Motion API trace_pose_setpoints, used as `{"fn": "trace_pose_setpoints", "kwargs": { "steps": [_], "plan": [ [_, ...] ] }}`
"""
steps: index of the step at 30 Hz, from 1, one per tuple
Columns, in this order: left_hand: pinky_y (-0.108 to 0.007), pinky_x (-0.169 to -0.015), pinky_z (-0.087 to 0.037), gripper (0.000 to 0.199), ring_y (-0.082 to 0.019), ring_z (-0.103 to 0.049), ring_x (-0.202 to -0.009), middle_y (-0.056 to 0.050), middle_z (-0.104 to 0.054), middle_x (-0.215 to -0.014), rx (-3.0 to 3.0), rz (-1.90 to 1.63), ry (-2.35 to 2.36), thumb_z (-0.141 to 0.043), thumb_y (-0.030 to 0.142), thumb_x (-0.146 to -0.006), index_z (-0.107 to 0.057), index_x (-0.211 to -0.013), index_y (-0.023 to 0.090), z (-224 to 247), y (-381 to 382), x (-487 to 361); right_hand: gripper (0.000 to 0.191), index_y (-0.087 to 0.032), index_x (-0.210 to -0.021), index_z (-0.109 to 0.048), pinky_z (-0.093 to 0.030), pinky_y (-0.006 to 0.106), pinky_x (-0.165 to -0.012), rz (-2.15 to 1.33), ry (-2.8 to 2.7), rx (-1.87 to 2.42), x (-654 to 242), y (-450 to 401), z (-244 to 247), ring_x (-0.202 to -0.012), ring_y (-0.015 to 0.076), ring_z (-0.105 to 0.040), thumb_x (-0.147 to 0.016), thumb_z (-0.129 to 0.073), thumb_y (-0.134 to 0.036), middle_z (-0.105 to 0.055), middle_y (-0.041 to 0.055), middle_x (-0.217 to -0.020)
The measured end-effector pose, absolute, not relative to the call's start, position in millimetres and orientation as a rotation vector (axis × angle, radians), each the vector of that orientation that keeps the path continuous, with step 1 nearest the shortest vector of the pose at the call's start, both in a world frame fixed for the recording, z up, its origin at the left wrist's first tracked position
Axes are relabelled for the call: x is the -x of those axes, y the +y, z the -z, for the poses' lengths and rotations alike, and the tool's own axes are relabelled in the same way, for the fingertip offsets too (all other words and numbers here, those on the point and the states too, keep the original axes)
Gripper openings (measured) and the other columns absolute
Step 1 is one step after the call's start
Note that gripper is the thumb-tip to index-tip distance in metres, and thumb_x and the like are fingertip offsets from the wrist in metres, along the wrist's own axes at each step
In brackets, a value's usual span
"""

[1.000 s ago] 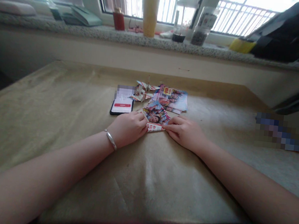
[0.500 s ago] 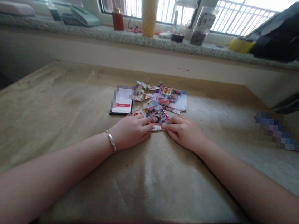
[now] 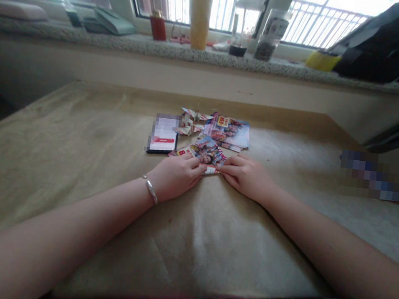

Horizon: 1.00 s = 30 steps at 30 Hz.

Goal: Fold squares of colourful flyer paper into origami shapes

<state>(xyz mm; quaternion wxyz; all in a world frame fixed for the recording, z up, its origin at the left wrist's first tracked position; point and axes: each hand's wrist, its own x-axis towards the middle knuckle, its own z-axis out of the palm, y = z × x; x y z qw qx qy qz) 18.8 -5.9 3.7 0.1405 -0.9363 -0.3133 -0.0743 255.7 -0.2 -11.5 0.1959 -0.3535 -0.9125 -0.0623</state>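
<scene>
A colourful printed sheet of paper (image 3: 209,151) lies flat on the table with its near edge folded over, showing a white strip. My left hand (image 3: 178,175), with a silver bangle at the wrist, presses the near left part, its fingers closed on the paper. At the near right corner my right hand (image 3: 246,175) pinches the folded edge between thumb and fingers. Just beyond are folded paper cranes (image 3: 192,128) and a stack of similar printed sheets (image 3: 235,132). A phone (image 3: 164,141) with a lit screen lies left of the sheet.
The table (image 3: 110,235) has a tan, slightly wrinkled cover. A blurred bluish item (image 3: 373,175) lies at the right. Along the granite windowsill (image 3: 217,58) stand a red container (image 3: 158,25), a tall yellow cylinder (image 3: 200,15), a clear jar (image 3: 270,37) and a black bag (image 3: 380,45).
My left thumb and fingertips have slid slightly right along the folded edge. My right hand stays at its corner. The phone's screen content has shifted a little.
</scene>
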Motion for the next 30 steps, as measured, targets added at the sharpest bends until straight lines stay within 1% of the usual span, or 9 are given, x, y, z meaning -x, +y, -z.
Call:
{"fn": "trace_pose_setpoints", "kwargs": {
  "steps": [3,6,11,18,23,28,30],
  "plan": [
    [-0.033,-0.070,-0.053,0.027,-0.023,-0.061,-0.092,-0.008,-0.065,-0.099,2.705,0.195,-0.924,-0.043,0.028,-0.095,-0.063,-0.112,0.019,-4.3,-6.0,-18.9,0.021,-0.020,-0.100,-0.072,-0.048,0.029,-0.076,0.098,-2.536,1.019,-258.7,0.1,11.0,-0.084,0.0177,-0.063,-0.089,-0.054,-0.022,-0.071,0.0062,-0.094],
    [-0.035,-0.075,-0.053,0.028,-0.023,-0.061,-0.095,-0.008,-0.065,-0.100,2.717,0.205,-0.926,-0.042,0.028,-0.096,-0.063,-0.112,0.019,-4.3,-5.8,-18.7,0.019,-0.019,-0.093,-0.072,-0.049,0.029,-0.077,0.050,-2.535,1.018,-261.5,0.5,10.9,-0.084,0.0174,-0.063,-0.089,-0.054,-0.021,-0.070,0.0062,-0.092],
    [-0.035,-0.080,-0.053,0.027,-0.023,-0.060,-0.096,-0.008,-0.065,-0.101,2.725,0.236,-0.934,-0.043,0.028,-0.095,-0.064,-0.110,0.019,-3.1,-5.1,-19.1,0.020,-0.018,-0.090,-0.072,-0.049,0.030,-0.076,0.121,-2.555,0.965,-262.7,1.5,11.7,-0.083,0.0180,-0.061,-0.090,-0.053,-0.022,-0.069,0.0071,-0.090],
    [-0.036,-0.080,-0.051,0.027,-0.022,-0.058,-0.092,-0.009,-0.064,-0.098,2.729,0.265,-0.890,-0.043,0.028,-0.095,-0.064,-0.108,0.017,-3.7,-5.0,-19.8,0.020,-0.017,-0.087,-0.072,-0.049,0.030,-0.074,0.134,-2.540,0.945,-262.6,2.7,12.6,-0.080,0.0182,-0.061,-0.089,-0.053,-0.022,-0.069,0.0071,-0.087],
    [-0.039,-0.082,-0.051,0.029,-0.024,-0.057,-0.094,-0.010,-0.063,-0.103,2.749,0.238,-0.873,-0.045,0.028,-0.093,-0.061,-0.115,0.017,-4.6,-5.5,-20.6,0.019,-0.017,-0.088,-0.072,-0.049,0.030,-0.075,0.070,-2.525,0.934,-263.5,3.7,14.2,-0.081,0.0182,-0.061,-0.090,-0.054,-0.022,-0.068,0.0071,-0.088],
    [-0.041,-0.089,-0.049,0.028,-0.025,-0.056,-0.101,-0.009,-0.061,-0.116,2.749,0.257,-0.901,-0.047,0.027,-0.092,-0.062,-0.115,0.019,-3.7,-5.9,-22.0,0.020,-0.017,-0.088,-0.072,-0.050,0.030,-0.074,0.020,-2.517,0.933,-262.9,4.3,13.9,-0.081,0.0180,-0.061,-0.090,-0.053,-0.021,-0.068,0.0075,-0.087],
    [-0.041,-0.089,-0.049,0.029,-0.025,-0.056,-0.102,-0.009,-0.060,-0.118,2.755,0.250,-0.896,-0.046,0.026,-0.093,-0.061,-0.115,0.017,-3.0,-6.2,-22.3,0.020,-0.017,-0.088,-0.072,-0.050,0.030,-0.074,0.016,-2.519,0.923,-262.8,4.4,13.5,-0.080,0.0179,-0.061,-0.090,-0.053,-0.021,-0.068,0.0075,-0.086]
  ]
}}
